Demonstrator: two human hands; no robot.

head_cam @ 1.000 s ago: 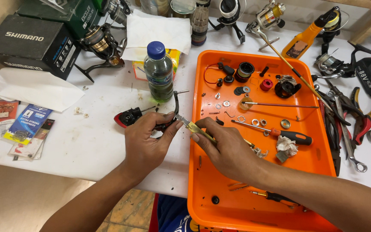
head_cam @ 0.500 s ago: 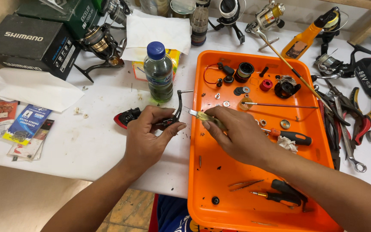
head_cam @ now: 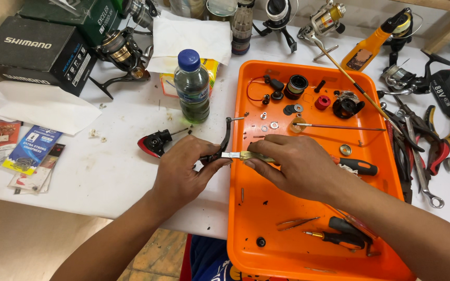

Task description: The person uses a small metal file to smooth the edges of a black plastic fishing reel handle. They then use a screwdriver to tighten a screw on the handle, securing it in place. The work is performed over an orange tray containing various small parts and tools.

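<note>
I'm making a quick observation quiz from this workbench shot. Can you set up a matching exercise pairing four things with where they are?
Things:
1. Plastic bottle with blue cap
2. Black-and-orange screwdriver
3. Black box
4. Open-end wrench

Places:
A. Far left corner of the white table
B. Inside the orange tray, just beyond the right hand
C. On the table to the right of the tray
D. Standing on the table beyond the left hand

Pairs: 1-D, 2-B, 3-A, 4-C
</note>
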